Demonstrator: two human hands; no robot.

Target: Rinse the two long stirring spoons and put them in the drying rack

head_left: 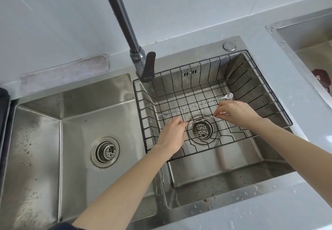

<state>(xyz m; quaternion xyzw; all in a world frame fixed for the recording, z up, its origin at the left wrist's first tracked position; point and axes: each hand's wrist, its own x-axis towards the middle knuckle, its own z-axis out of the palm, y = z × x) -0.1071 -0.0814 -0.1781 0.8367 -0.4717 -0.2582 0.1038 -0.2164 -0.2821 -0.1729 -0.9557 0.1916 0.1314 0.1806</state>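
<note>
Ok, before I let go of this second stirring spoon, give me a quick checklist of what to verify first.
1. First stirring spoon already lies in the wire drying rack: ok.
2. Second stirring spoon held at both ends, left hand and right hand: ok.
3. Second spoon is over the rack floor, not outside it: ok.
4. Second spoon lies clear of the first, nearer you: ok.
5. Second spoon actually resting on the wires: cannot tell.
6. Faucet off, no water stream showing: ok.
</note>
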